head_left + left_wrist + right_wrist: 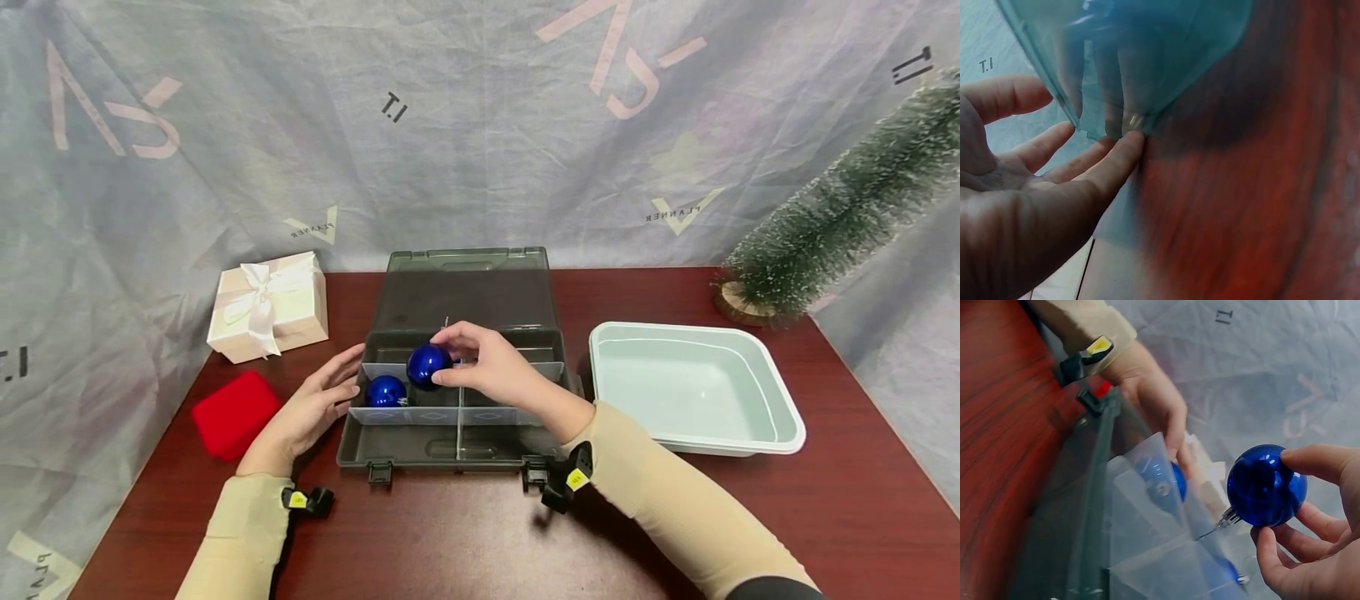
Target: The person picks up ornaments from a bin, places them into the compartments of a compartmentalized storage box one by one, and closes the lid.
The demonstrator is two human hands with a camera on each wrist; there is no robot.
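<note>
My right hand pinches a shiny blue Christmas ball between thumb and fingers, over the open grey see-through compartment case. In the right wrist view, the silver cap and wire hook of the held Christmas ball point toward the case. A second blue Christmas ball lies in the middle-left compartment. Another blue piece with a silver cap shows low behind the dividers. My left hand rests with loose fingers against the case's left side; its fingertips touch the case wall.
A pale green basin stands right of the case. Behind it is a frosted small tree on a wooden base. To the left sit a cream gift box with a ribbon and a red box. The case lid leans back.
</note>
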